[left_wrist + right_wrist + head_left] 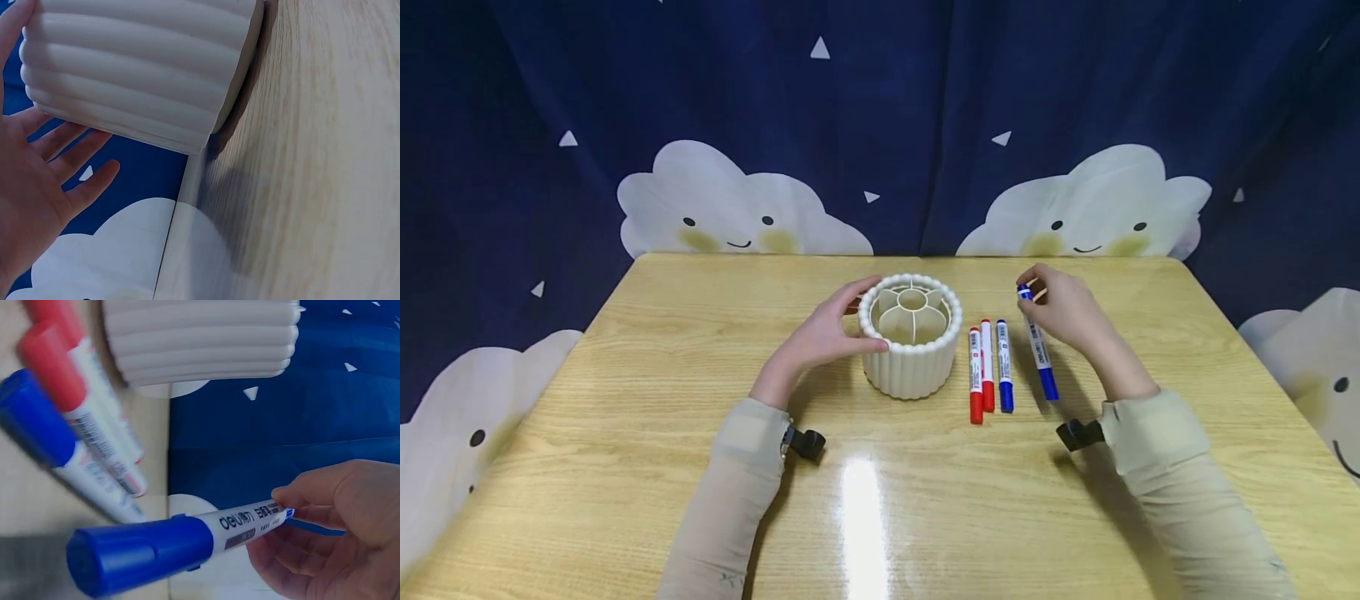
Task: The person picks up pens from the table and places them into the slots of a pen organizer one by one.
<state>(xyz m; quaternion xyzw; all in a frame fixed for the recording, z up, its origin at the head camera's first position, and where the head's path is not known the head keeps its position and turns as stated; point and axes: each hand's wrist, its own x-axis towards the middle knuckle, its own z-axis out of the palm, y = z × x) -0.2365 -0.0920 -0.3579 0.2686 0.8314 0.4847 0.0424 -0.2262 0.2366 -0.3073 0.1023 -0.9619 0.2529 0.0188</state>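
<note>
A white pen holder (912, 367) with a beaded rim, ribbed sides and a divided inside stands on the table. My left hand (829, 332) rests at its left side, thumb along the front of the rim and fingers spread behind; in the left wrist view the fingers (94, 186) look nearly straight beside the ribbed wall. My right hand (1063, 307) pinches a blue marker (1039, 346) by its upper end. That marker's capped end points down and toward me, and its label shows in the right wrist view, where the hand (340, 531) grips the narrow end.
Between the holder and my right hand lie two red markers (976, 375) and another blue marker (1004, 367), side by side with caps toward me. The wooden table (647, 375) ends at a dark blue curtain (880, 125) printed with clouds.
</note>
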